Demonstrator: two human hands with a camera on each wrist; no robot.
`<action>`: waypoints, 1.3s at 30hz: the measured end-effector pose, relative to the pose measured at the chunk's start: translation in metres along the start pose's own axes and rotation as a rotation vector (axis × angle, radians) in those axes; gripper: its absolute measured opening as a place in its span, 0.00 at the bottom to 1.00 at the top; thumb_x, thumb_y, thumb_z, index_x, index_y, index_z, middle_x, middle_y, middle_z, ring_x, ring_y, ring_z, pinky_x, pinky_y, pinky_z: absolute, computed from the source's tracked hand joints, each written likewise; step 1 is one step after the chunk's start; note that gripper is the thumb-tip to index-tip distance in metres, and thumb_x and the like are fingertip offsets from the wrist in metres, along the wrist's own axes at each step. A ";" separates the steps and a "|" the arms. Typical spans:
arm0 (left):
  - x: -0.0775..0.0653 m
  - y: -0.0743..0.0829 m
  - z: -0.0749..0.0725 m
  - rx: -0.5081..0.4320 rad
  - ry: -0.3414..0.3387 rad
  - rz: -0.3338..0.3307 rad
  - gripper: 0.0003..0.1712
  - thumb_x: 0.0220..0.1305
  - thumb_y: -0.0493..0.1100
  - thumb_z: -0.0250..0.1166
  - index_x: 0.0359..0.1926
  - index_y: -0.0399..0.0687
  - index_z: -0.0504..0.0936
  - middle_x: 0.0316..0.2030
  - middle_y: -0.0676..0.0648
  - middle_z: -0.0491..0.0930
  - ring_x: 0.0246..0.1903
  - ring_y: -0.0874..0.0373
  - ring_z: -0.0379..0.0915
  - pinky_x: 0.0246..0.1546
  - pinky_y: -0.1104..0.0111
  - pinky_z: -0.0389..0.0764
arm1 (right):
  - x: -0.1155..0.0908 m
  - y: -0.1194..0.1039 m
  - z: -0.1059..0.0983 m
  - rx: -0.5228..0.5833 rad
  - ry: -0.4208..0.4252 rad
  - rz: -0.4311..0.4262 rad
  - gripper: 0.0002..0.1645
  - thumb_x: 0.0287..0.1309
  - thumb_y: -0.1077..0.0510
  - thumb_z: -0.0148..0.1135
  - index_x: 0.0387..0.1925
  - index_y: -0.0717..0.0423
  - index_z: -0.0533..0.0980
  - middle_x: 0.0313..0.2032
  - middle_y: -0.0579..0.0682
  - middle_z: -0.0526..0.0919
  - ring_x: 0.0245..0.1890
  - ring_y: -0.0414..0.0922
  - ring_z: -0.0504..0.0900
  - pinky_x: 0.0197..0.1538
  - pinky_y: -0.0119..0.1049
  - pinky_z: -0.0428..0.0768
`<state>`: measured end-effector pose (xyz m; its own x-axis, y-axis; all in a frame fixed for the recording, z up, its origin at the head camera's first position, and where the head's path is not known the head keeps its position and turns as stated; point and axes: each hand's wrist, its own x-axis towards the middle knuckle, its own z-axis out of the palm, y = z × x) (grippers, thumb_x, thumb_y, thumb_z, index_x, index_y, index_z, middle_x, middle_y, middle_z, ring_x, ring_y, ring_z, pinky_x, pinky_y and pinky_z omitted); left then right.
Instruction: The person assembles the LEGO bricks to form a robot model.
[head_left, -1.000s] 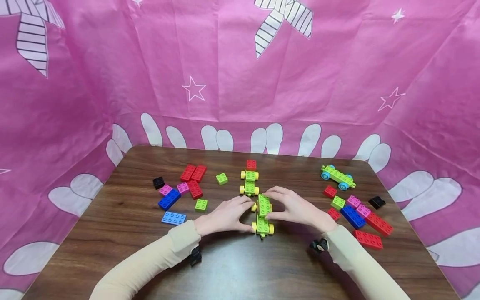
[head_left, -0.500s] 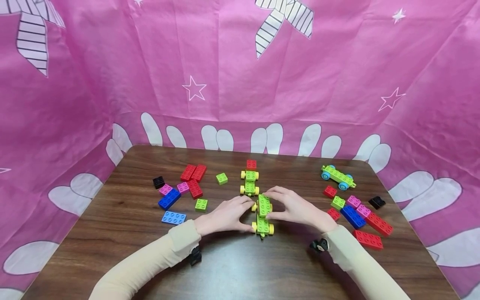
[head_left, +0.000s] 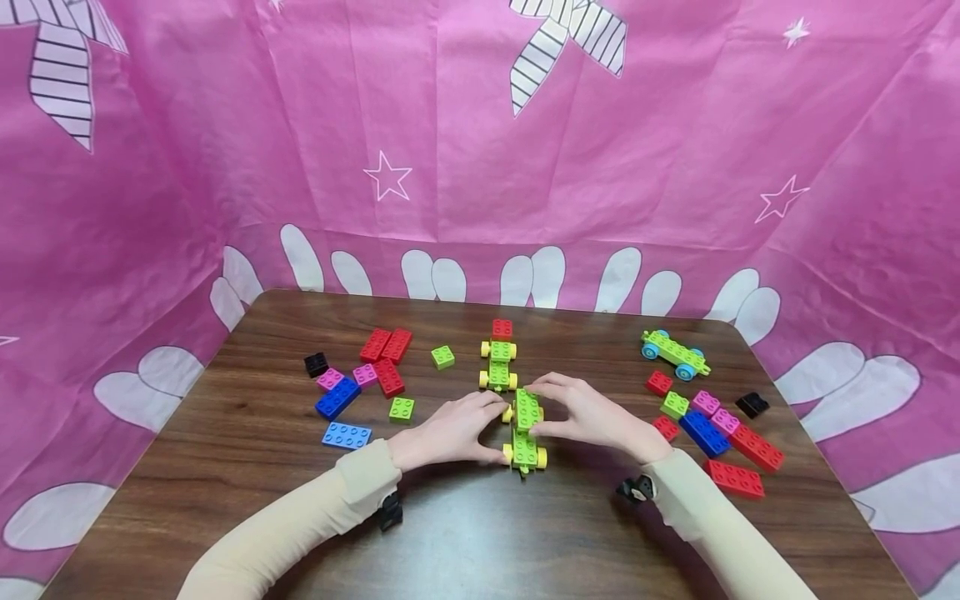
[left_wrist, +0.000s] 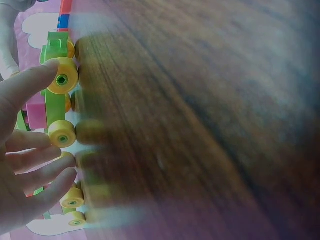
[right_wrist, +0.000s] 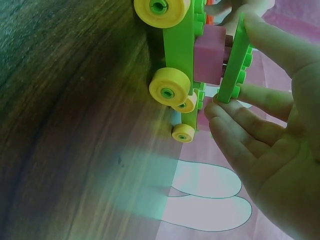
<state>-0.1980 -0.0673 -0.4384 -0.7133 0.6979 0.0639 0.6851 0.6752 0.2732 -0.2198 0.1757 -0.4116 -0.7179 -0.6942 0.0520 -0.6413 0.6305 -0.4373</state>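
My left hand point(head_left: 453, 429) steadies a lime-green toy car base point(head_left: 524, 451) with yellow wheels, its thumb on the rear wheel point(left_wrist: 62, 77) and a finger at the front one point(left_wrist: 63, 134). Atop the base sits a pink brick point(right_wrist: 209, 56). Over that brick my right hand point(head_left: 596, 419) pinches a flat green studded plate point(right_wrist: 234, 62) between thumb and fingers, one at each end. Whether plate and brick touch is unclear. A second yellow-wheeled car base point(head_left: 498, 375) stands just beyond, with a red brick point(head_left: 502, 328) at its far end.
To the left lie loose red, pink, black and green bricks, with a blue brick point(head_left: 338, 398) and a light-blue brick point(head_left: 347, 435). More bricks, including a long red one point(head_left: 736, 478), lie at the right. A blue-wheeled car base point(head_left: 675, 353) stands behind them.
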 end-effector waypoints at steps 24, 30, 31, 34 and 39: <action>0.000 0.000 0.004 0.021 0.027 0.013 0.43 0.50 0.66 0.66 0.60 0.45 0.72 0.57 0.49 0.72 0.55 0.58 0.70 0.47 0.64 0.80 | 0.001 -0.002 0.006 0.005 0.047 0.029 0.37 0.44 0.38 0.70 0.55 0.48 0.74 0.49 0.42 0.77 0.49 0.43 0.79 0.52 0.40 0.79; 0.000 0.000 0.002 0.027 0.033 0.014 0.43 0.49 0.66 0.67 0.60 0.44 0.72 0.57 0.48 0.73 0.56 0.57 0.70 0.46 0.63 0.80 | 0.001 -0.004 0.007 -0.007 0.055 0.039 0.36 0.43 0.38 0.70 0.54 0.49 0.74 0.49 0.42 0.77 0.48 0.42 0.79 0.52 0.39 0.80; 0.000 0.000 0.002 0.027 0.034 0.014 0.43 0.49 0.66 0.67 0.60 0.44 0.72 0.57 0.48 0.73 0.56 0.56 0.70 0.46 0.63 0.80 | 0.001 -0.004 0.007 -0.006 0.058 0.037 0.36 0.44 0.39 0.70 0.54 0.49 0.74 0.48 0.42 0.77 0.48 0.42 0.79 0.52 0.39 0.80; 0.001 0.000 0.002 0.029 0.026 0.008 0.43 0.49 0.66 0.66 0.60 0.45 0.72 0.57 0.49 0.72 0.56 0.57 0.70 0.47 0.63 0.80 | 0.000 -0.005 0.007 -0.002 0.075 0.031 0.36 0.43 0.39 0.71 0.53 0.50 0.75 0.48 0.42 0.77 0.47 0.43 0.79 0.51 0.40 0.80; 0.000 -0.001 0.003 0.035 0.027 0.006 0.44 0.49 0.67 0.66 0.60 0.45 0.72 0.58 0.49 0.72 0.56 0.57 0.70 0.47 0.63 0.80 | 0.000 -0.006 0.009 0.018 0.103 0.021 0.37 0.42 0.39 0.71 0.53 0.51 0.74 0.48 0.43 0.76 0.48 0.44 0.78 0.51 0.40 0.80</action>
<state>-0.1984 -0.0669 -0.4410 -0.7124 0.6958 0.0916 0.6940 0.6791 0.2390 -0.2140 0.1690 -0.4171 -0.7558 -0.6409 0.1343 -0.6214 0.6373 -0.4557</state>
